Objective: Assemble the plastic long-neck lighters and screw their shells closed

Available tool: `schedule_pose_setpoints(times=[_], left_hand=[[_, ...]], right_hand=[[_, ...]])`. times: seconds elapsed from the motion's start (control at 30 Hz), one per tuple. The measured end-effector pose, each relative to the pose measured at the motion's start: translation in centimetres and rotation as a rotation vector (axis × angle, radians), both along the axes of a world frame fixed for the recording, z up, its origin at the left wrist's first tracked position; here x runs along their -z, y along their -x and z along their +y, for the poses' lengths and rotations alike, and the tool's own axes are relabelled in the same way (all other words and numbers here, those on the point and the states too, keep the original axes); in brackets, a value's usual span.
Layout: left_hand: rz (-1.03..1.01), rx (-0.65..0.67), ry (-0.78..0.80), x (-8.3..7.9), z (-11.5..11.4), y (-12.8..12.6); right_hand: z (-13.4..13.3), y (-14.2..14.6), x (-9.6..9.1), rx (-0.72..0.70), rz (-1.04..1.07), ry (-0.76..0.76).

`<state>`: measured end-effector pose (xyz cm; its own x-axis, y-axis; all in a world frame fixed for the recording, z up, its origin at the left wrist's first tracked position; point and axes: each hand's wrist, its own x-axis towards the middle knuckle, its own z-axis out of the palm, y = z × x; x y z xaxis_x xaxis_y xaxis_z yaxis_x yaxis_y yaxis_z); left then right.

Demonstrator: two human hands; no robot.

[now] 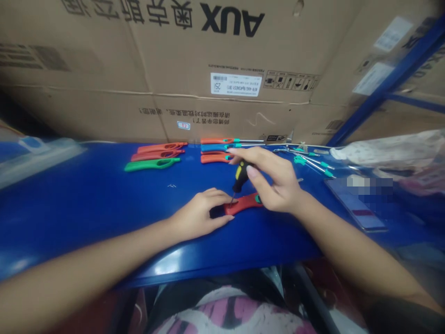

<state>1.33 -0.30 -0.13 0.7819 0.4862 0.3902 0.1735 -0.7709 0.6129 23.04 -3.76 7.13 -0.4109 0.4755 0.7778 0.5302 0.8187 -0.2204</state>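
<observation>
My right hand is closed round a small black-and-yellow screwdriver, held upright with its tip down on a red plastic handle piece lying on the blue table. My left hand lies over the left end of that red piece, fingers curled and pressing it down. Part of the red piece is hidden under both hands.
Behind lie red and green plastic handles and assembled orange and blue tools. Several thin green-tipped metal shafts lie to the right, beside a phone and a plastic bag. Large cardboard boxes stand behind the table.
</observation>
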Motion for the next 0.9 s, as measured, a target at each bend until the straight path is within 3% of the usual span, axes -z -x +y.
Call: schedule_pose_setpoints(times=[0.07,0.1,0.2,0.27,0.4,0.47,0.57,0.6,0.77,0.8,0.9], left_hand=[[0.002,0.001,-0.008,0.00,0.01,0.03],[0.002,0.001,-0.012,0.01,0.01,0.03],[-0.006,-0.001,-0.020,0.03,0.02,0.02],[-0.007,-0.001,-0.023,0.01,0.00,0.01],[0.007,-0.007,-0.019,0.00,-0.02,-0.01],[0.007,-0.004,-0.012,0.04,0.00,-0.01],[-0.009,0.011,-0.001,0.09,0.03,-0.01],[-0.011,0.015,0.001,0.09,0.04,-0.01],[0.004,0.014,-0.012,0.17,0.08,0.02],[0.004,0.013,-0.017,0.20,0.09,0.03],[-0.006,0.018,-0.023,0.29,0.12,0.05]], right_hand=[[-0.08,0.17,-0.02,-0.066,0.022,0.150],[-0.06,0.15,0.01,-0.063,0.026,0.138],[-0.02,-0.13,0.13,0.036,-0.044,-0.149],[-0.17,-0.16,0.08,0.056,-0.104,-0.237],[-0.53,0.52,-0.20,-0.078,-0.012,0.115],[-0.44,0.69,-0.25,-0.080,0.056,0.119],[-0.24,0.33,-0.37,0.017,0.049,-0.067],[-0.23,0.14,-0.45,0.025,0.033,-0.067],[-0.34,-0.04,-0.65,-0.150,0.059,0.297],[-0.27,0.04,-0.59,-0.144,0.074,0.268],[0.04,0.12,-0.39,0.001,0.034,-0.021]])
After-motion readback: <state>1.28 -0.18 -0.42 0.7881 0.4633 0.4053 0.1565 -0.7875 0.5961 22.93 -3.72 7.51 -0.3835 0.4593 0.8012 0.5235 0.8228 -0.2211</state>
